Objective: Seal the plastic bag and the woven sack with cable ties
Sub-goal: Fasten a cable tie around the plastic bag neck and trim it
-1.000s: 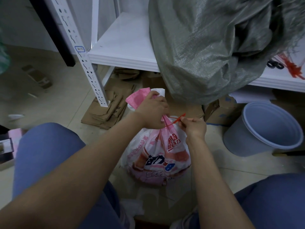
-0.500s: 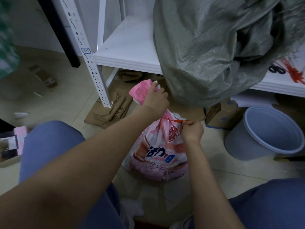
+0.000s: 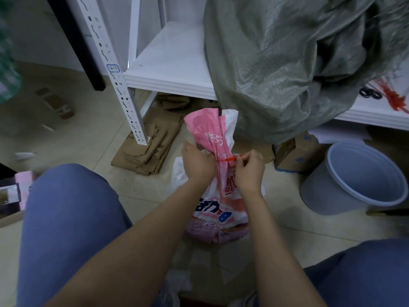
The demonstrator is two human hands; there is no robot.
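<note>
Left hand [image 3: 198,162] has dropped from the gathered top to grip the plastic bag [image 3: 221,209] at its neck. Right hand [image 3: 250,167] pinches the red cable tie [image 3: 229,159], now drawn snug. The bag stands on the floor and is judged nearly sealed. The woven sack [image 3: 276,63] on the shelf [image 3: 172,63] appears untied.

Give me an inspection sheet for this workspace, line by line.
Surface: tiled floor; the plastic bag stands on it.
Job's things: red cable tie looped round the bag's neck; woven sack slumped on the shelf, no tie visible on it.
Clutter: flattened cardboard, bucket, spare red ties on the shelf.
Grippers: left hand grips the bag's neck; right hand pinches the tie's tail.
Cables: nothing seen.
Surroundings: white shelving upright, blue-clad knees.
</note>
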